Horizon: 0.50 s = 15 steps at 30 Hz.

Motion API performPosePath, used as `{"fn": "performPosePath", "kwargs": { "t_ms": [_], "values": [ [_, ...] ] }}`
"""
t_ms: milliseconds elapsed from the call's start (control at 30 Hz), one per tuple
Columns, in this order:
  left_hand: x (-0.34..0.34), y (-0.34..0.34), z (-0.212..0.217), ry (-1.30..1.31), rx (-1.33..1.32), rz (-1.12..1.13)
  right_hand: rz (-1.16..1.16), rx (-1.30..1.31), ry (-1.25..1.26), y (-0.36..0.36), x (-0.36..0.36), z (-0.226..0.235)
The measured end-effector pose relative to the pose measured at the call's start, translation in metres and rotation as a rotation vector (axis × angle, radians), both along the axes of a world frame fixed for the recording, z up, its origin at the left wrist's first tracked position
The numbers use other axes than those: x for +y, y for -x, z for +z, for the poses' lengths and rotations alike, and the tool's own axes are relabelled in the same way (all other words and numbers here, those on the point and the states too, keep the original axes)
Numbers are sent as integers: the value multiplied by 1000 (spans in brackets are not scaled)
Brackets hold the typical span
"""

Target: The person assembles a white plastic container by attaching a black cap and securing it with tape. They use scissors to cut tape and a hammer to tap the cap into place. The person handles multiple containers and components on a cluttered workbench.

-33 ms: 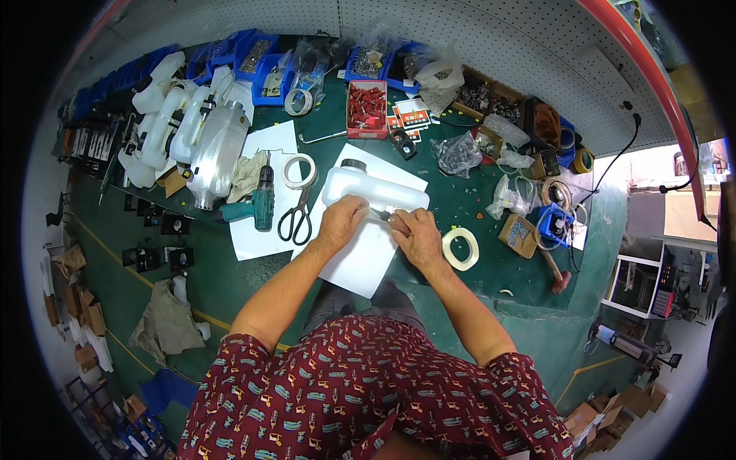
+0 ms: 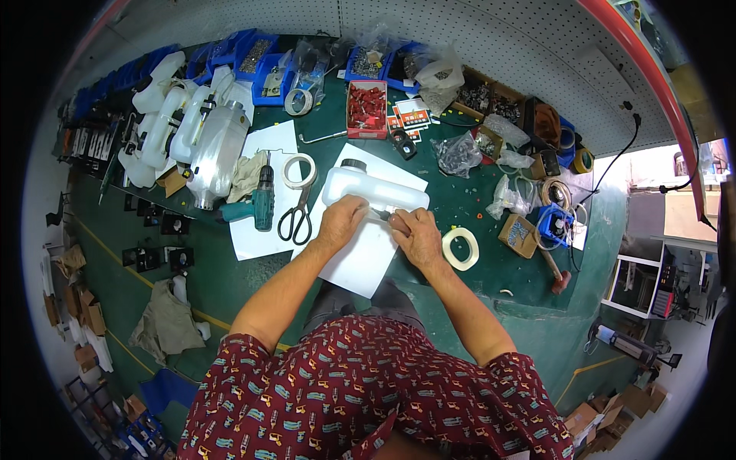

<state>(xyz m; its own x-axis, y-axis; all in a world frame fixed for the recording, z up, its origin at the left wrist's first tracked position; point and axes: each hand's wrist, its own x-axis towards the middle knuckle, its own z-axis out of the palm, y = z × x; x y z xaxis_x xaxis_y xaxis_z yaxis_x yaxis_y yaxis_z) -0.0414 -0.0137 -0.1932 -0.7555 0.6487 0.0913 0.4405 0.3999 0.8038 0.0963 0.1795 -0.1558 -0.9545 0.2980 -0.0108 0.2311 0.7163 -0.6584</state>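
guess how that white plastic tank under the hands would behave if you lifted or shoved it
The white plastic tank looks hollow and thin-walled, so probably light for its size and fairly stiff. It lies on loose paper, so a shove might slide both together. Its long, flattish body seems unlikely to roll.

white plastic tank [image 2: 368, 188] | black cap | lying flat | on white paper sheet [image 2: 360, 253]
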Motion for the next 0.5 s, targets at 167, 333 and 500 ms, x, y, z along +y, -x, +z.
{"fn": "performPosePath", "kwargs": {
  "t_ms": [167, 333, 500],
  "values": [
    [0, 0, -1, 10, -3, 9, 1, -7, -16, 0, 1, 1],
    [1, -1, 0, -1, -14, 9, -4, -27, -17, 0, 1, 2],
    [2, 1, -1, 33, 14, 9, 29, -23, -79, 4, 3, 13]
  ]
}}
